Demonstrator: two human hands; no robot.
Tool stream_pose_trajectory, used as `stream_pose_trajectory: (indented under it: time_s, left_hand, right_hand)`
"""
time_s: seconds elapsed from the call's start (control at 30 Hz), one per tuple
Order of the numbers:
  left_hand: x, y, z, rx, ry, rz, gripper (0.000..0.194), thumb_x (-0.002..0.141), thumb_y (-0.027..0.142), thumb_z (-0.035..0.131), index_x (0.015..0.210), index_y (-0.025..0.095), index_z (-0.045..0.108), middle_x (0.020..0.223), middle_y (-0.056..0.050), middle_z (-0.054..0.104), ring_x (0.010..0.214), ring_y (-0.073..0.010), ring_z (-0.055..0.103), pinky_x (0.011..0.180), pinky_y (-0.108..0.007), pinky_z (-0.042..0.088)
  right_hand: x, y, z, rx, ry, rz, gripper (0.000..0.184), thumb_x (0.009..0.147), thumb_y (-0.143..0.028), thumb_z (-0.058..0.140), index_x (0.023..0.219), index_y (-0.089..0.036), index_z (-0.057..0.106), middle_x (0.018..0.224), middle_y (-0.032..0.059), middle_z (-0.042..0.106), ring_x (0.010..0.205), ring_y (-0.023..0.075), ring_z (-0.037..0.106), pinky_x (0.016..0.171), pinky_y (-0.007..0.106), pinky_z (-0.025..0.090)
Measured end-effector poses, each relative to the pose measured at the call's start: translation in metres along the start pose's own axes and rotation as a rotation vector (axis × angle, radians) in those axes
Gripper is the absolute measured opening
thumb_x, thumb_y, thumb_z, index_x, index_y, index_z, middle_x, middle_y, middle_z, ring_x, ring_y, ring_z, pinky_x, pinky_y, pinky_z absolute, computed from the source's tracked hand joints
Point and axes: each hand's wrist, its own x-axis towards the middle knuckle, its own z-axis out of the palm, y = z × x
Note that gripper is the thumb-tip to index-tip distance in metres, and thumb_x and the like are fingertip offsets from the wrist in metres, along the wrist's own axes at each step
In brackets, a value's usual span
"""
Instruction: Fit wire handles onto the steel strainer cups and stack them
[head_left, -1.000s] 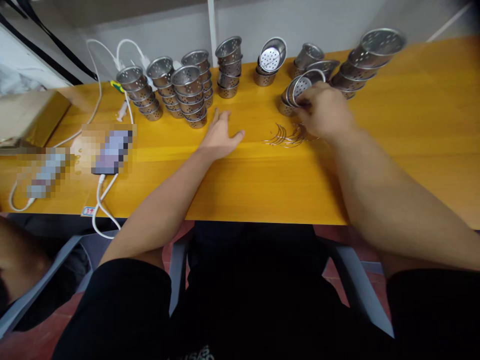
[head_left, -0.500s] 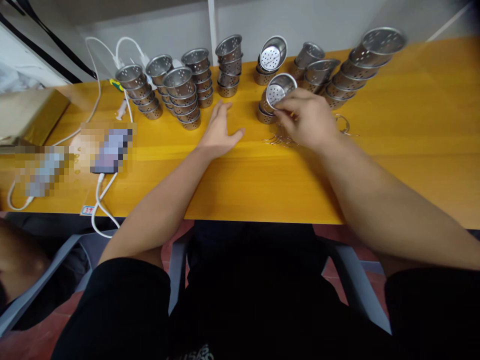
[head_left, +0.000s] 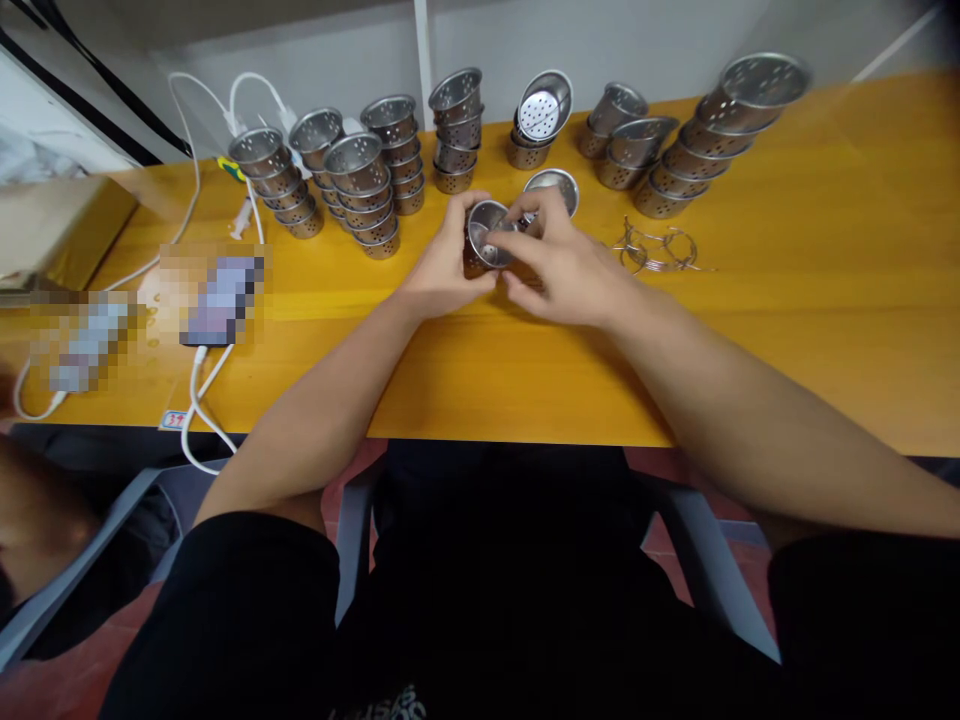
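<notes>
The perforated metal cup (head_left: 481,226), midway between the front and back edges of the bench (head_left: 517,390), could slip or tip if the left hand (head_left: 445,264) loosens while the other presses its rim; a careless outward swing of the right hand (head_left: 555,265) might nudge the second cup (head_left: 558,186) behind it or scatter the curved wires (head_left: 661,265) beside it. The left fingers wrap the cup's far side, thumb in front, closed round it. The right ones bend, part-spread, over its mouth; whether they grip anything I cannot tell.
</notes>
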Motion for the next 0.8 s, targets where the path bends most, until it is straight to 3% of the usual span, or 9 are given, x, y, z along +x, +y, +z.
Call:
stream_pose_trajectory:
  time_s: [0.1, 0.17, 0.33, 0.47, 0.57, 0.63, 0.8]
  left_hand:
    - [-0.003, 0.006, 0.001, -0.062, -0.068, -0.013, 0.101, 0.101, 0.069, 0.104, 0.175, 0.032, 0.046, 0.179, -0.016, 0.071, 0.173, -0.0456, 0.067, 0.153, -0.064, 0.057]
    - [-0.004, 0.005, 0.002, -0.067, -0.077, -0.014, 0.099, 0.099, 0.061, 0.107, 0.173, 0.031, 0.049, 0.178, -0.017, 0.071, 0.17, -0.0469, 0.069, 0.15, -0.065, 0.06]
    - [0.001, -0.018, -0.001, 0.008, -0.018, 0.046, 0.093, 0.087, 0.035, 0.102, 0.166, 0.035, 0.051, 0.175, -0.014, 0.071, 0.161, -0.0433, 0.072, 0.145, -0.067, 0.062]
    - [0.007, -0.03, 0.0, 0.076, -0.069, 0.053, 0.102, 0.079, 0.03, 0.1, 0.166, 0.043, 0.049, 0.18, -0.009, 0.068, 0.167, -0.043, 0.065, 0.152, -0.071, 0.056]
    - [0.007, -0.02, 0.0, 0.122, -0.087, -0.008, 0.091, 0.096, 0.051, 0.097, 0.173, 0.039, 0.049, 0.185, -0.009, 0.064, 0.176, -0.0451, 0.058, 0.159, -0.071, 0.048]
    - [0.006, -0.008, 0.0, 0.165, -0.106, -0.047, 0.085, 0.106, 0.055, 0.09, 0.176, 0.035, 0.047, 0.187, -0.009, 0.062, 0.177, -0.0434, 0.057, 0.16, -0.067, 0.047]
    - [0.004, 0.015, -0.002, 0.281, -0.159, -0.069, 0.085, 0.103, 0.02, 0.085, 0.174, 0.027, 0.039, 0.185, -0.017, 0.061, 0.174, -0.0374, 0.06, 0.156, -0.06, 0.052]
  right_hand:
    - [-0.001, 0.001, 0.001, -0.067, -0.037, 0.021, 0.044, 0.117, -0.049, 0.087, 0.159, -0.036, 0.083, 0.183, 0.0176, 0.061, 0.148, 0.0548, 0.077, 0.114, 0.075, 0.075]
    - [0.0, 0.004, 0.001, -0.077, -0.044, 0.01, 0.038, 0.118, -0.052, 0.086, 0.15, -0.034, 0.085, 0.181, 0.0187, 0.059, 0.149, 0.0549, 0.075, 0.116, 0.077, 0.074]
    - [0.0, 0.009, -0.004, 0.003, -0.034, 0.008, 0.051, 0.119, -0.073, 0.087, 0.156, -0.04, 0.082, 0.171, 0.0164, 0.067, 0.157, 0.054, 0.069, 0.134, 0.081, 0.064]
    - [0.001, 0.012, -0.008, 0.074, 0.001, 0.037, 0.057, 0.121, -0.088, 0.076, 0.156, -0.044, 0.083, 0.158, 0.0153, 0.077, 0.153, 0.0518, 0.072, 0.139, 0.079, 0.061]
    - [0.003, 0.013, -0.008, 0.088, 0.011, 0.067, 0.059, 0.119, -0.091, 0.076, 0.153, -0.043, 0.085, 0.154, 0.0151, 0.08, 0.151, 0.0517, 0.073, 0.138, 0.079, 0.062]
    - [0.004, 0.013, -0.008, 0.084, 0.014, 0.101, 0.055, 0.119, -0.087, 0.079, 0.152, -0.044, 0.086, 0.155, 0.0146, 0.081, 0.153, 0.0514, 0.073, 0.138, 0.079, 0.063]
    - [0.003, 0.014, -0.003, 0.132, 0.038, 0.156, 0.043, 0.116, -0.078, 0.088, 0.146, -0.047, 0.091, 0.148, 0.014, 0.085, 0.147, 0.0519, 0.077, 0.131, 0.083, 0.067]
